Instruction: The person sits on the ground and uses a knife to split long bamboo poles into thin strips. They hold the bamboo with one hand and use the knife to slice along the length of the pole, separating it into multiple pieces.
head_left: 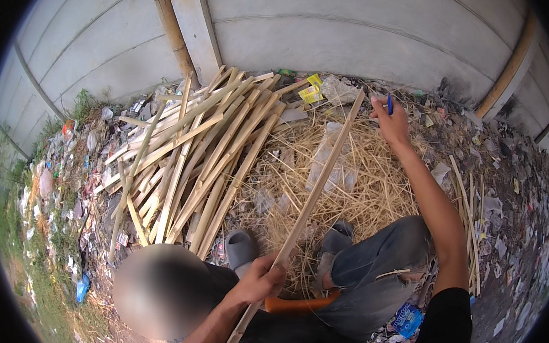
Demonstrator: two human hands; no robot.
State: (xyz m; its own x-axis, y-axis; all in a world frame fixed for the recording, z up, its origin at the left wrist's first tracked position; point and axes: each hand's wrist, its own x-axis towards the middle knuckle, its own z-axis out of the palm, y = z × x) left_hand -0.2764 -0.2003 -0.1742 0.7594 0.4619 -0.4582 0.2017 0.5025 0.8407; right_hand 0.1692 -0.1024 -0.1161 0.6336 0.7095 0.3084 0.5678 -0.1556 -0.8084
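Note:
My left hand (261, 282) is wrapped round the lower part of a long, pale bamboo strip (324, 181). The strip slants from the bottom edge up and to the right, its far end standing near my right hand (391, 121). That hand is stretched out far forward, closed round a small tool with a blue handle (390, 104); its working end is too small to make out. Strip and tool look slightly apart. Below them lies a heap of thin bamboo shavings (375, 171), with a piece of clear plastic (332, 156) on it.
Split bamboo lengths (207, 148) form a big pile at left. Thin strips (469, 227) lie at right. Between my legs is an orange object (301, 304). A panelled wall (357, 44) with bamboo poles (170, 20) stands behind. Litter covers the ground; a blurred round patch hides the lower left.

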